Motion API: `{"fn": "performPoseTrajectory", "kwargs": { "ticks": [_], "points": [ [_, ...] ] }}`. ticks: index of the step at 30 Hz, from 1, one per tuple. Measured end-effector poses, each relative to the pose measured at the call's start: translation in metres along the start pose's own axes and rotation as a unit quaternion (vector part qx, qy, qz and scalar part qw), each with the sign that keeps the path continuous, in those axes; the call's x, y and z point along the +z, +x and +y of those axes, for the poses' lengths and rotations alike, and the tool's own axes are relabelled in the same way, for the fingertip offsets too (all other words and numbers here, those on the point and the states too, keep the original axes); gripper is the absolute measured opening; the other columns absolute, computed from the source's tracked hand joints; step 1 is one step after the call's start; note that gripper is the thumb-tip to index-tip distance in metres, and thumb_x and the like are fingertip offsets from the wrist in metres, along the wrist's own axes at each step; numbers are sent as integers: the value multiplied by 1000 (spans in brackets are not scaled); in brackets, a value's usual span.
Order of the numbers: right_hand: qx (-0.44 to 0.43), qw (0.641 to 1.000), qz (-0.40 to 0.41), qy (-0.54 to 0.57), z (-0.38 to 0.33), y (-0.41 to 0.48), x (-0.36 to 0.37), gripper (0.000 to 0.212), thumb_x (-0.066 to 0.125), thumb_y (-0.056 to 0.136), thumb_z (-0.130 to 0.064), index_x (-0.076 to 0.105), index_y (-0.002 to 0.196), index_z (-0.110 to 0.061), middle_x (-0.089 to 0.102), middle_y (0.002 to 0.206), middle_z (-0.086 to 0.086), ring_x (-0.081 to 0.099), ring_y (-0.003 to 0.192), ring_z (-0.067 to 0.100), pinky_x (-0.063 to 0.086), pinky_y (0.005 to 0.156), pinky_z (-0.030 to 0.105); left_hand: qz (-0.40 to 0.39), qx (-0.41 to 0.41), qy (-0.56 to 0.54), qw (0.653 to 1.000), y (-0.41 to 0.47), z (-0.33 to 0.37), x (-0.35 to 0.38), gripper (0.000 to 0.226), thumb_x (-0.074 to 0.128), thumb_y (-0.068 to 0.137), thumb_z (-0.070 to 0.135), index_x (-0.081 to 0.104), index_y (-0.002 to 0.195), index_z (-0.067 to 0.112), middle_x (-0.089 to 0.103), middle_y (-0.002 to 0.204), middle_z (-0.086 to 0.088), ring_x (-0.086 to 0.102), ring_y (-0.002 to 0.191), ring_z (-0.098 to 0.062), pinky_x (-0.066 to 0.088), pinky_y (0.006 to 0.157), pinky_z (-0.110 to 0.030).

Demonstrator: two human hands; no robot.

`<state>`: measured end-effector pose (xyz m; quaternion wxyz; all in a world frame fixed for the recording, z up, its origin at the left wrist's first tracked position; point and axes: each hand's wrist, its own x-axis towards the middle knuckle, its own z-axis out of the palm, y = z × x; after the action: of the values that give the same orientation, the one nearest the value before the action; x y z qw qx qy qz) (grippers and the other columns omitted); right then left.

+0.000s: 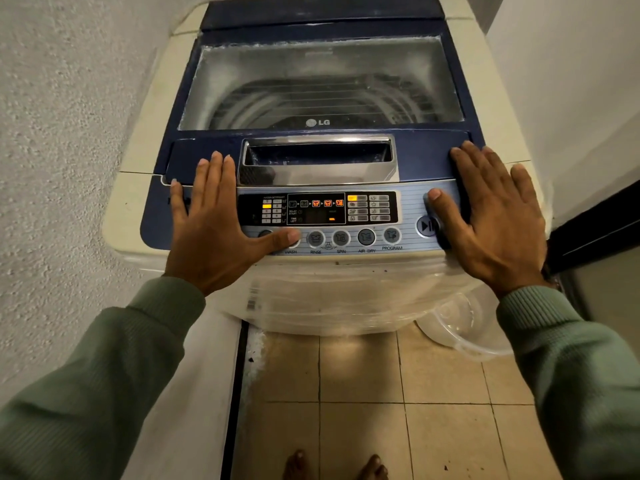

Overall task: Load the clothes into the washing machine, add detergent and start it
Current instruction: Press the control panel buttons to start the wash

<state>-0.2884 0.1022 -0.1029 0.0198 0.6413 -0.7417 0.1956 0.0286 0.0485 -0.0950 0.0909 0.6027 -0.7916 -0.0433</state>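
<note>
Now washing machine [138, 202] beneath flat hands.

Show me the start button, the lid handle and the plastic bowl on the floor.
start button [426, 226], head view, on its play-pause symbol.
lid handle [318, 161], head view, middle of the silver recess.
plastic bowl [464, 336], head view, on its clear rim.

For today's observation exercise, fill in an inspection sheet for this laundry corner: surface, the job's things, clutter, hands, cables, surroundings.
Surface: washing machine top, cream with a blue closed lid.
Job's things: control panel lit with orange indicators; drum visible through the lid window; clothes and detergent not seen.
Clutter: clear plastic lid or tub on the floor by the machine's right corner.
Hands: left hand flat on the panel, thumb near the WASH button; right hand flat beside the start/pause button; neither in a grip.
Cables: nothing seen.
Surroundings: textured wall on the left, tiled floor, bare feet below.
</note>
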Motion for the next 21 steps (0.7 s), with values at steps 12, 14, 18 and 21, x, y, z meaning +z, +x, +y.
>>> {"fn": "performPoseTrajectory", "kwargs": {
  "ticks": [12, 14, 18, 21],
  "points": [
    [1, 1000, 2, 0, 1, 0, 1, 72, 20, 92, -63, 29, 151, -22, 26, 158, -1, 19, 147, 15, 9, 121, 42, 7, 3, -1, 1000, 0, 1, 1, 139, 16, 54, 101, 13, 153, 4, 10, 161, -13, 5, 149, -26, -1, 116, -56],
    [2, 1000, 1, 0, 1, 0, 1, 71, 21, 93, -62, 29, 151, -22, 26, 158, -1, 19, 147, 15, 9, 121, 42, 8, 3, 1, 1000, 0, 0, 1, 139, 15, 54, 101, 13, 153, 3, 11, 161, -13, 5, 149, -26, -1, 116, -56],
    [2, 1000, -1, 0, 1, 0, 0, 72, 21, 92, -63, 29, 151, -22, 26, 159, -1, 18, 147, 15, 8, 121, 41, 10, 2, 1, 1000, 0, 0, 2, 138, 17, 54, 101, 13, 153, 4, 11, 161, -13, 6, 149, -26, 0, 116, -56],
    [2, 1000, -5, 1, 0, 0, -1, 75, 19, 91, -65, 29, 151, -21, 25, 159, -1, 18, 147, 15, 8, 121, 41, 13, 3, 3, 1000, 0, 0, 2, 138, 17, 55, 101, 13, 153, 4, 11, 161, -13, 6, 149, -26, 0, 117, -57]
  ]
}}
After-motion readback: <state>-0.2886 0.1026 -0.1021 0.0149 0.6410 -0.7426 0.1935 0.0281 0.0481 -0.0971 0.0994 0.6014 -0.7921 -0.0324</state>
